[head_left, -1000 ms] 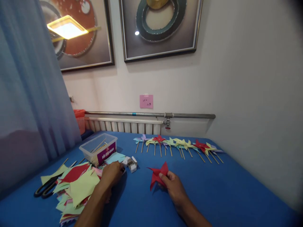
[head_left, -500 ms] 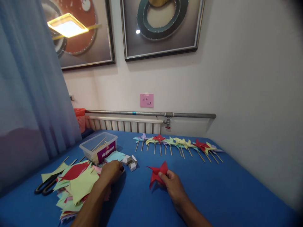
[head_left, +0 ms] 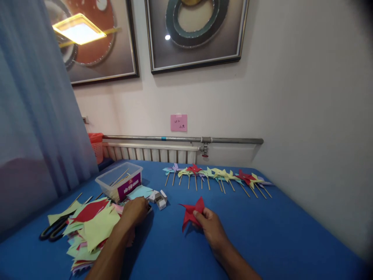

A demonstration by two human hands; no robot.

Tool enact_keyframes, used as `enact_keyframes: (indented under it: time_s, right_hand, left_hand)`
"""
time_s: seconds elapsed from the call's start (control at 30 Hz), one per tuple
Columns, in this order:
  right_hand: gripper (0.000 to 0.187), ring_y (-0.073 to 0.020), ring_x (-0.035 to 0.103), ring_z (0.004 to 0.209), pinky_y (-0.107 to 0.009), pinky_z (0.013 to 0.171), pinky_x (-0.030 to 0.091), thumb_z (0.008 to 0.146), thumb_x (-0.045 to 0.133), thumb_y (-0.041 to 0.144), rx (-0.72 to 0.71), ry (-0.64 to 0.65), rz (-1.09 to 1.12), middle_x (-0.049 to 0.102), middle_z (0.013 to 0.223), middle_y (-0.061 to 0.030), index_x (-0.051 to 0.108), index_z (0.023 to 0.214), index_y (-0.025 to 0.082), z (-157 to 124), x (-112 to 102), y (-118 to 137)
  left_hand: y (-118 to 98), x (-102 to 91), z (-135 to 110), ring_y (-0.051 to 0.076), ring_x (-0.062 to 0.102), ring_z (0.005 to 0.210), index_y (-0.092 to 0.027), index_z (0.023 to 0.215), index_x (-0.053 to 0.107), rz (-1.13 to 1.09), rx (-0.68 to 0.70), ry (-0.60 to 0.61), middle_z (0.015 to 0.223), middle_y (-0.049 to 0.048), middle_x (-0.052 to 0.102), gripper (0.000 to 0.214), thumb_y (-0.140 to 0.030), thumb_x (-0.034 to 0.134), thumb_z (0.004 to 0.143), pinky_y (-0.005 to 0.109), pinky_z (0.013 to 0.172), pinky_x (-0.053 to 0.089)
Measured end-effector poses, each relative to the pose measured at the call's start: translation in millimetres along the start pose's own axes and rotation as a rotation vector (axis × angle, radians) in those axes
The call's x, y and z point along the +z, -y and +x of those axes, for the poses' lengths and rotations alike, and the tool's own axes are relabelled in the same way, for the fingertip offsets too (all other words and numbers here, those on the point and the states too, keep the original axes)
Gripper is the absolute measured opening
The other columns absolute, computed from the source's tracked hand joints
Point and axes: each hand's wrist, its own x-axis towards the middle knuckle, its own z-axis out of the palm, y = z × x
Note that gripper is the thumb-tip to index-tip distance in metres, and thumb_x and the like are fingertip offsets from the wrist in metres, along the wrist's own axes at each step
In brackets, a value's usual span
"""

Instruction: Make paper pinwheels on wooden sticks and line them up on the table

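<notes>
1. Red paper pinwheel point(head_left: 190, 213) is in the right hand, near the middle of my view, over the blue tabletop point(head_left: 175, 249) and well apart from the other pieces.
2. On the right hand point(head_left: 212, 227) I see a narrow grip: the thumb presses the paper's face near its centre, the other fingers are mostly hidden, and the free points spread outward.
3. Left hand point(head_left: 135, 210) shows me mainly its back, down beside the light blue sheet point(head_left: 140, 192). Something dark peeks out at the fingertips; I cannot tell what it is, or whether the fingers hold it.
4. Just beyond that hand I have an open white box point(head_left: 161, 200), and behind the sheet a clear plastic tub point(head_left: 105, 186) with wooden sticks inside.
5. To the left I get a heap of cut paper point(head_left: 100, 227) in yellow, green and red, with black scissor handles point(head_left: 55, 229) beside it.
6. Along the far edge I see a row of pinwheels point(head_left: 219, 173) lying with their sticks toward me.
</notes>
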Motion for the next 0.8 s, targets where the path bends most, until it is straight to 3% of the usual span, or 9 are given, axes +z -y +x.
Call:
enact_keyframes:
  time_s: [0.33, 0.63, 0.8]
  right_hand:
    - [0.034, -0.0169, 0.062, 0.059, -0.031, 0.062, 0.051, 0.064, 0.082, 0.048, -0.023, -0.026, 0.009, 0.067, 0.064, -0.0009, 0.068, 0.072, 0.019, 1.6, 0.1, -0.6]
    - [0.035, -0.0166, 0.065, 0.06, -0.029, 0.06, 0.052, 0.065, 0.084, 0.047, -0.008, -0.02, 0.015, 0.071, 0.068, -0.0023, 0.068, 0.075, 0.018, 3.2, -1.0, -3.2]
    - [0.037, -0.0197, 0.069, 0.065, -0.031, 0.063, 0.055, 0.066, 0.085, 0.048, -0.026, -0.003, 0.021, 0.073, 0.07, -0.0038, 0.068, 0.077, 0.017, 6.0, -2.7, -6.6]
  left_hand:
    - [-0.4, 1.6, 0.8, 0.03, 0.071, 0.104, -0.017, 0.112, 0.07, -0.028, 0.005, -0.065, 0.114, 0.0178, 0.075, 0.038, -0.027, 0.036, 0.102, 0.036, 0.081, 0.049]
    - [-1.3, -4.2, -2.6, 0.028, 0.071, 0.095, -0.017, 0.106, 0.068, -0.036, -0.027, -0.085, 0.104, 0.016, 0.076, 0.032, -0.026, 0.037, 0.101, 0.033, 0.073, 0.042]
    - [5.0, 0.0, 1.4, 0.023, 0.069, 0.092, -0.019, 0.098, 0.067, -0.187, -0.025, -0.121, 0.1, 0.0098, 0.077, 0.023, -0.025, 0.045, 0.099, 0.029, 0.071, 0.038]
